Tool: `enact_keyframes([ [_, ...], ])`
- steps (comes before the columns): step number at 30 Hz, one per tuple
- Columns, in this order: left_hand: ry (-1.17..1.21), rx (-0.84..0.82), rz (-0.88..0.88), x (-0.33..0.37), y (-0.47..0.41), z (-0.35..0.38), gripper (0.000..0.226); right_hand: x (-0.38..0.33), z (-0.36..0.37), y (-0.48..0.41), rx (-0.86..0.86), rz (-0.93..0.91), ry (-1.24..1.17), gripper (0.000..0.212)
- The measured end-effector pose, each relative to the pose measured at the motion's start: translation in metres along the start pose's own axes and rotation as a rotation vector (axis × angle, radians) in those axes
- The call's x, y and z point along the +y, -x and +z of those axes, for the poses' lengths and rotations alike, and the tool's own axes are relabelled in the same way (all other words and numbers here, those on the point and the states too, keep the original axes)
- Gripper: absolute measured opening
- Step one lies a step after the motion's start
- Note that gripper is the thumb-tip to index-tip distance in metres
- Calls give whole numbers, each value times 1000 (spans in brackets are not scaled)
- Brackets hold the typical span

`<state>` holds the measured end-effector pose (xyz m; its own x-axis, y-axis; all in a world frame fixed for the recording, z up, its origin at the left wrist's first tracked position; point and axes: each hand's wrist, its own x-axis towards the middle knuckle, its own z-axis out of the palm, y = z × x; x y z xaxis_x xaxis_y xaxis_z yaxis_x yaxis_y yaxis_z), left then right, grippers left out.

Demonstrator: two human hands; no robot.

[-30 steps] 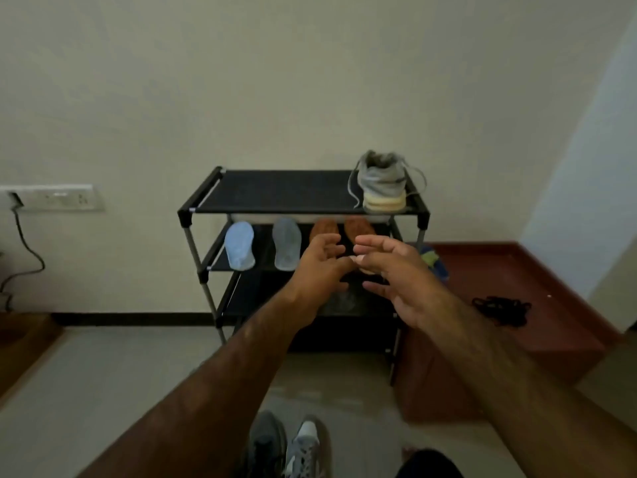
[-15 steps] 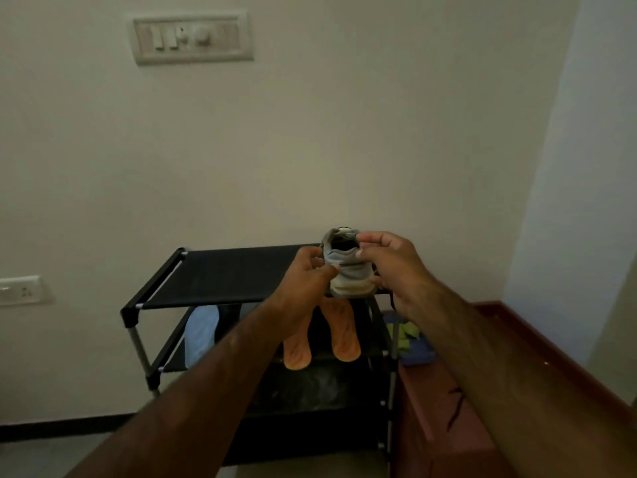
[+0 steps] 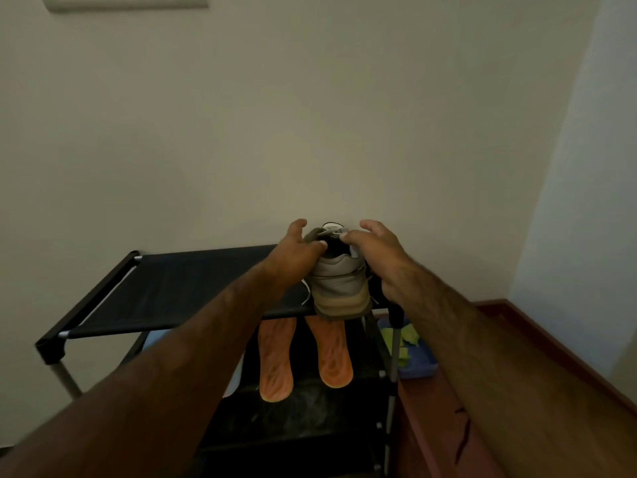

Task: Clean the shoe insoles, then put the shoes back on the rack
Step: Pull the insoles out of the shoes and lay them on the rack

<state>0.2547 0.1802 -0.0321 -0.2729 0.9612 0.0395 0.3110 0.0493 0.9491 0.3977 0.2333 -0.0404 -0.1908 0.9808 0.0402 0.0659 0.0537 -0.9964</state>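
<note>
Plain cream wall [image 3: 310, 115], reddish-brown ledge [image 3: 424, 443], dim light

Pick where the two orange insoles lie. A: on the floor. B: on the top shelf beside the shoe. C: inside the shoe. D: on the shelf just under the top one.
D: the orange insoles lie side by side on the second shelf, below the top shelf where the grey shoe stands.
</note>
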Motion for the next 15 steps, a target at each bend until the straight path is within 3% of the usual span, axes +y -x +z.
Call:
enact_keyframes([
  [6, 104, -41, -134, -39, -52, 6, 86, 17, 12, -8, 31, 48, -77, 19],
  [9, 195, -52, -155, -38, -45, 11, 58, 16, 14, -5, 53, 55, -102, 20],
  [13, 135, -51, -61, -19, -24, 11, 55, 11, 12, 5, 68, 59, -121, 17],
  [15, 86, -65, -21, -5, -6, 6, 43, 6, 11, 14, 64, 47, -136, 16],
])
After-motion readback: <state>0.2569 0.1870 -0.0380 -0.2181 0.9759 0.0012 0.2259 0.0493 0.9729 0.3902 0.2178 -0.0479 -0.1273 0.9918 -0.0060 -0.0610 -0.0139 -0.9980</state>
